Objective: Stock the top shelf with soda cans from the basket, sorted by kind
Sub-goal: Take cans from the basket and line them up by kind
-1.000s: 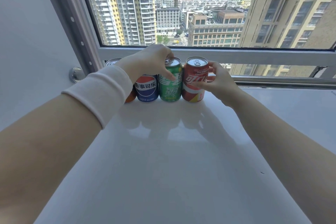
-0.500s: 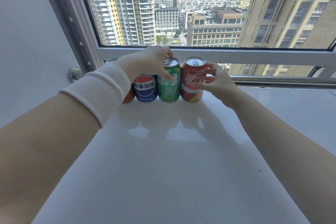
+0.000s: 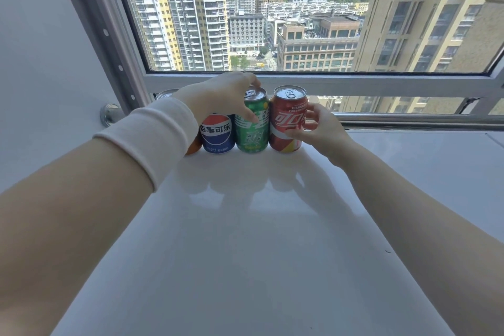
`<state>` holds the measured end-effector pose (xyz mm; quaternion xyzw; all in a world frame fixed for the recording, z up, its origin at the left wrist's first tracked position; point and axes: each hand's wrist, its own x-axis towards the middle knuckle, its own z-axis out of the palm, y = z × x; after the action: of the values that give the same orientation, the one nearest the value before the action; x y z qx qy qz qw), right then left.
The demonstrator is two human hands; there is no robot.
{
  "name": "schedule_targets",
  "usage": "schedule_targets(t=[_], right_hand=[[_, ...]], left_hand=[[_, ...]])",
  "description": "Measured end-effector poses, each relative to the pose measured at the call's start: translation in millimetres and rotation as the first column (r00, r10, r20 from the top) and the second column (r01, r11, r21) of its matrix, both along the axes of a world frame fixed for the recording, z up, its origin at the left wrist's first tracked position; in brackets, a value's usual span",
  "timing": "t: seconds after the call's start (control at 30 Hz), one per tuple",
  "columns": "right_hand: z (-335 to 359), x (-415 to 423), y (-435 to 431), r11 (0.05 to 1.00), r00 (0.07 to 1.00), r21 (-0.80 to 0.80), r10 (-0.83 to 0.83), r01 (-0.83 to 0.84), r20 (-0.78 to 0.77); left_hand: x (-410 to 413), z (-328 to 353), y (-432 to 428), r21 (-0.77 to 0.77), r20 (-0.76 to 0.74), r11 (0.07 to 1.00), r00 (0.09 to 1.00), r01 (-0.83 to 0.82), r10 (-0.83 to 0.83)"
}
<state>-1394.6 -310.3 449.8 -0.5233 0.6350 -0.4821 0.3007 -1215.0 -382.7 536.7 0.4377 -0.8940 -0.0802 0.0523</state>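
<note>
Four soda cans stand in a row at the back of the white shelf top (image 3: 245, 240), against the window frame. From the left: an orange can (image 3: 194, 147), mostly hidden behind my wrist, a blue Pepsi can (image 3: 217, 133), a green Sprite can (image 3: 252, 128) and a red Coca-Cola can (image 3: 287, 120). My left hand (image 3: 218, 95) reaches over the Pepsi can, with thumb and fingers around the top of the green can. My right hand (image 3: 317, 128) grips the right side of the red can. The basket is out of sight.
A large window (image 3: 272, 8) with a grey frame rises right behind the cans. A white wall (image 3: 41, 63) with a round metal knob (image 3: 109, 114) closes off the left. A metal rail (image 3: 409, 118) runs along the back right.
Both hands stay on their cans with only tiny finger shifts. The row of cans has not moved.
</note>
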Motion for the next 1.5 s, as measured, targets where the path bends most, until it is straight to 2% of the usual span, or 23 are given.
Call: schedule_targets(t=[0.2,0.47,0.57,0.77,0.93,1.13,1.27,1.5], right_hand=[[2.0,1.7,9.0,0.998,1.0,0.061,0.013,-0.012,-0.021],[8.6,-4.6,77.8,0.991,0.97,0.074,-0.093,0.112,-0.225],[11.6,-1.2,112.3,0.991,0.935,0.034,-0.109,0.128,-0.338],[7.6,9.8,199.9,0.996,0.828,-0.005,-0.075,0.087,-0.555],[-5.0,15.8,290.4,0.998,0.742,-0.055,-0.06,0.03,-0.667],[-25.4,21.4,386.3,0.997,0.689,-0.075,-0.067,0.019,-0.722],[-31.4,34.5,430.6,0.997,0.653,-0.076,-0.069,0.017,-0.754],[-61.1,62.2,491.2,0.995,0.577,-0.088,-0.096,0.041,-0.811]], left_hand=[[1.9,-1.3,5.5,-0.033,0.043,0.999,0.999,-0.02,0.022],[1.8,-2.5,70.0,-0.187,0.0,0.982,1.0,-0.013,0.013],[0.4,-6.2,100.6,-0.247,-0.06,0.969,0.998,-0.002,-0.013],[1.4,-27.2,197.7,-0.222,-0.076,0.974,0.997,-0.037,0.021],[-0.2,-56.8,289.0,-0.216,-0.109,0.974,0.993,-0.069,0.046],[0.7,-93.0,384.0,-0.213,-0.097,0.976,0.995,-0.044,0.024],[15.9,-112.5,427.7,-0.257,-0.027,0.967,1.0,0.003,-0.01],[41.8,-139.4,488.3,-0.21,-0.062,0.978,0.998,-0.004,-0.009]])
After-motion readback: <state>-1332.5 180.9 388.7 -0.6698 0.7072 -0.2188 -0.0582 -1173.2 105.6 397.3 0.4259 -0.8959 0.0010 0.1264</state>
